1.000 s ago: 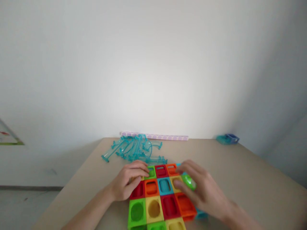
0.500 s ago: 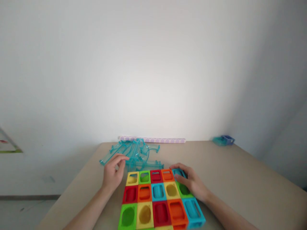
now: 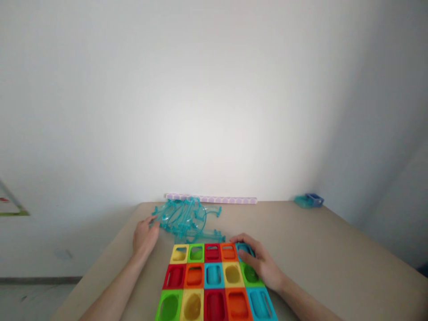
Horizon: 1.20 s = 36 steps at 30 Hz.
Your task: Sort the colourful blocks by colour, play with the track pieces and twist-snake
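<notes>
A grid of coloured hollow blocks point(image 3: 214, 278) lies flat on the beige table, in red, orange, yellow, green and blue. My right hand point(image 3: 259, 261) rests on its far right corner, fingers spread over a blue and a green block. My left hand point(image 3: 144, 234) reaches to the left end of a pile of clear teal track pieces point(image 3: 183, 216) just behind the grid. Its fingers touch the pile's near left edge, and I cannot see whether they grip a piece.
A long purple patterned strip point(image 3: 211, 199) lies along the table's far edge against the white wall. Small blue and teal pieces point(image 3: 308, 200) sit at the far right corner. The table point(image 3: 327, 249) drops off at left and right.
My left hand left the grid and moved up and left to the teal pile. My right hand set a green block into the grid's right column and now rests there.
</notes>
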Available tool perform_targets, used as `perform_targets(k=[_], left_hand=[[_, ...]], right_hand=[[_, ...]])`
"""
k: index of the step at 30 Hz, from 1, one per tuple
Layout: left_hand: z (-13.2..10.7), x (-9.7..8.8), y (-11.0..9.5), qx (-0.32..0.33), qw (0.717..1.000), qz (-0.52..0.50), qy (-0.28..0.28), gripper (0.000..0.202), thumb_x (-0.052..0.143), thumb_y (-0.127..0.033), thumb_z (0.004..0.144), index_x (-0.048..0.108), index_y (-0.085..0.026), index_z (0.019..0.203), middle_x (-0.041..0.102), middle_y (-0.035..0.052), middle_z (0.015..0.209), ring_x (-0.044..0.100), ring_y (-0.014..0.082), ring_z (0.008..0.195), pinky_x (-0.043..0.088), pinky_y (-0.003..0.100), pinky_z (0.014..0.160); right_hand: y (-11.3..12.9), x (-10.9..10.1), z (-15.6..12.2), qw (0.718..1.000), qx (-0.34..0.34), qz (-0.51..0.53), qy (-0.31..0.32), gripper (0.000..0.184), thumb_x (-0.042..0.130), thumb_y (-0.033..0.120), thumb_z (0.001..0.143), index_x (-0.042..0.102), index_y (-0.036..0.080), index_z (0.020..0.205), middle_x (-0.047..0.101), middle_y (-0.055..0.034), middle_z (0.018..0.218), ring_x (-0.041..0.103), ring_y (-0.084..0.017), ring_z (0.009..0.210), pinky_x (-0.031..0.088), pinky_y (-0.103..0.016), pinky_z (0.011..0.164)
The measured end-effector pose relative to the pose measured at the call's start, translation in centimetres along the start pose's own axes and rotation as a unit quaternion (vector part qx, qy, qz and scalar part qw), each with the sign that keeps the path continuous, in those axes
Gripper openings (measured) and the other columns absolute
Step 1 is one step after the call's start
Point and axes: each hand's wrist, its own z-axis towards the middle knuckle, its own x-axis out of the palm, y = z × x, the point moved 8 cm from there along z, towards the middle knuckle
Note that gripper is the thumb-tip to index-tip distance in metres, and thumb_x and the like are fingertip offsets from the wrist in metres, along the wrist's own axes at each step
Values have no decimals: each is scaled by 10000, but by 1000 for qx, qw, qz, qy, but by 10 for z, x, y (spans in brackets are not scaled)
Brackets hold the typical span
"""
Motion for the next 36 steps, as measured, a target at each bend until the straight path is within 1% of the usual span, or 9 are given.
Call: perform_targets(k=[4,9,14,18,24,28,31,33,36], left_hand=[[-5,7,-5,2,999,-35,23,364,513,-331,800,720,-177,1056,727,121,1136,632,325,1113,463,401,948],[-7,1,-6,15,993,-99,57,437,455,-446,854,689,-190,1120,762,75,1048,713,279,912,518,373,853],[-7,0,-10,51,990,-122,57,448,427,-456,872,704,-187,1098,729,72,1162,636,264,1133,461,361,981],[-1,3,-7,58,993,-93,43,411,485,-375,842,700,-150,1110,704,116,1204,610,277,1172,434,388,1021],[-1,4,-8,77,996,-31,14,399,532,-320,818,693,-148,1141,671,143,1224,562,293,1216,387,409,1070],[-4,0,-10,81,996,2,-23,389,512,-327,838,690,-166,1145,616,148,1284,501,308,1277,348,430,1099],[-4,-3,-11,89,995,19,-40,389,510,-323,842,687,-144,1139,603,170,1287,516,319,1256,373,436,1081],[-5,-6,-13,97,994,28,-50,377,524,-317,835,696,-128,1113,600,192,1277,529,344,1229,393,467,1058],[-10,-15,-22,125,988,33,-78,338,543,-291,827,703,-129,1077,565,194,1308,490,369,1248,351,511,1080]], right_hand=[[4,11,1,1000,0,12,-28,262,557,376,869,645,200,1043,669,-64,1035,591,-260,1012,431,-397,916],[-5,20,18,997,21,26,-66,196,601,288,760,667,180,909,678,-49,871,601,-232,849,463,-356,780],[-20,18,35,994,33,56,-92,190,625,297,708,676,163,832,633,-22,732,566,-184,700,429,-292,634],[-26,10,37,990,39,81,-106,189,637,316,727,670,159,827,614,-6,681,540,-156,615,389,-272,571],[-26,1,38,991,37,69,-104,193,665,317,726,680,157,832,639,-23,730,568,-178,680,402,-286,618],[-26,2,39,993,36,55,-98,195,649,327,757,679,156,845,632,-21,737,557,-175,680,394,-285,614],[-26,3,39,994,34,52,-92,194,647,336,764,675,157,834,626,-17,725,550,-174,674,392,-285,609],[-25,4,39,994,32,50,-89,193,650,338,762,676,157,827,618,-13,712,540,-171,664,384,-284,602],[-24,4,38,995,31,47,-85,199,652,345,761,677,159,827,606,-9,699,527,-168,658,372,-283,596]])
